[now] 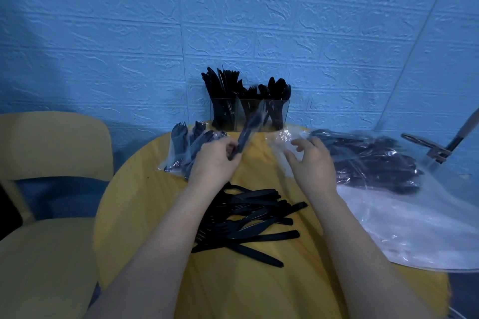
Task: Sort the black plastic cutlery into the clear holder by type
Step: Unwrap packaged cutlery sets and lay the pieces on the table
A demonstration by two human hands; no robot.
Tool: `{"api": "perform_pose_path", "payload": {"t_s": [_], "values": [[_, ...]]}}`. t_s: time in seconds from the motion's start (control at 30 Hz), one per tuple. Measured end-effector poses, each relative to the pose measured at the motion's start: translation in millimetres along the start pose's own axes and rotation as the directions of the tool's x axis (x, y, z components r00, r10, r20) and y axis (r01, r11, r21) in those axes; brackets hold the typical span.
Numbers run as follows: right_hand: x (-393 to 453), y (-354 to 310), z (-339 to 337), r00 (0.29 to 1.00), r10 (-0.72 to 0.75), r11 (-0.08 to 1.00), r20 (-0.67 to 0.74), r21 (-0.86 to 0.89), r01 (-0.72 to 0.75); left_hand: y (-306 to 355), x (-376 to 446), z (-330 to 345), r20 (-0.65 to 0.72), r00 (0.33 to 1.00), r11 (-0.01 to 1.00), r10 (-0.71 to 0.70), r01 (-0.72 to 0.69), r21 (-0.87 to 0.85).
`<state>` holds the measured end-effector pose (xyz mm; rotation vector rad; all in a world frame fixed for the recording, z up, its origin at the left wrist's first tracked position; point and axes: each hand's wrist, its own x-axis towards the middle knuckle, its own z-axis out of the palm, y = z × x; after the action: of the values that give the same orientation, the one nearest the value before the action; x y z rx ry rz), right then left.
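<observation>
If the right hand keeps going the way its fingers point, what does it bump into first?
Probably the crinkled clear plastic wrapper lying on the yellow round table, just ahead of the open right hand. Beyond it stands the clear cutlery holder. Depth is hard to judge from one view.

No legible text, label, brand, number or sign anywhere.

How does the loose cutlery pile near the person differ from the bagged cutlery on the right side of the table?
The loose cutlery pile lies bare on the yellow table, between the forearms; the bagged cutlery sits inside crumpled clear plastic at the right edge. Single handles in the loose pile are easy to tell apart; the bagged pieces blur into one dark mass behind glare. Both are black plastic, and neither is in the clear holder yet.
</observation>
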<state>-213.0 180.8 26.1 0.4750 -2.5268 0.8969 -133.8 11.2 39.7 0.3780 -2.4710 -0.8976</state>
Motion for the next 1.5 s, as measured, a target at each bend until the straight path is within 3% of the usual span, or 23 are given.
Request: {"api": "perform_pose_path", "payload": {"t_s": [0.07,0.13,0.23,0.33,0.47,0.53,0.6,0.67,0.77,0.83,0.9,1.0,1.13,1.2,1.37,1.5], "values": [[-3,-14,-5,0.998,0.006,0.964,0.058,0.264,-0.021,1,0,-5,-0.046,0.998,0.995,0.036,-0.040,-0.088],[-6,-28,-11,0.987,0.023,0.857,0.161,0.505,-0.102,2,-1,-9,-0.045,0.995,0.982,0.084,-0.091,-0.165],[-7,-38,-20,0.956,0.135,0.541,0.262,0.788,-0.293,-1,-4,-11,-0.029,0.983,0.964,0.183,-0.185,-0.189],[-3,-34,-31,0.936,0.222,0.281,0.274,0.901,-0.331,-6,-6,-15,-0.031,0.967,0.959,0.253,-0.255,-0.120],[-3,-29,-31,0.940,0.191,0.259,0.283,0.909,-0.326,-10,-5,-18,-0.154,0.956,0.950,0.250,-0.273,-0.150],[-6,-34,-29,0.944,0.179,0.239,0.278,0.918,-0.316,-8,-6,-20,-0.221,0.974,0.940,0.040,-0.112,-0.324],[-10,-40,-26,0.947,0.146,0.191,0.285,0.932,-0.309,-2,-7,-22,-0.112,0.971,0.757,-0.211,0.090,-0.647],[-14,-46,-22,0.949,0.094,0.167,0.302,0.935,-0.314,1,-9,-22,0.081,0.948,0.475,-0.308,0.227,-0.850],[-19,-50,-16,0.939,0.021,0.178,0.343,0.923,-0.341,0,-9,-25,0.205,0.914,0.062,-0.351,0.241,-0.969],[-19,-49,-12,0.924,-0.036,0.266,0.381,0.895,-0.358,-5,-7,-26,0.180,0.895,-0.022,-0.409,0.187,-0.982],[-21,-46,-10,0.893,-0.114,0.424,0.435,0.835,-0.352,-7,-6,-27,0.108,0.891,0.041,-0.442,0.141,-0.989],[-24,-48,-10,0.881,-0.187,0.719,0.435,0.672,-0.179,-5,-7,-31,0.025,0.912,0.143,-0.410,0.092,-0.985],[-25,-59,-20,0.971,-0.175,0.723,0.163,0.691,0.015,6,-11,-35,0.050,0.970,0.264,-0.238,0.114,-0.958],[-25,-63,-25,0.978,-0.177,0.692,0.108,0.720,0.046,12,-13,-32,0.065,0.985,0.308,-0.159,0.112,-0.945],[-27,-64,-25,0.902,-0.234,0.681,0.364,0.723,-0.115,16,-17,-27,0.053,0.996,0.495,-0.068,0.080,-0.865],[-25,-59,-24,0.880,-0.226,0.715,0.419,0.685,-0.142,4,-11,-26,-0.200,0.980,0.762,-0.009,-0.123,-0.636]]}}
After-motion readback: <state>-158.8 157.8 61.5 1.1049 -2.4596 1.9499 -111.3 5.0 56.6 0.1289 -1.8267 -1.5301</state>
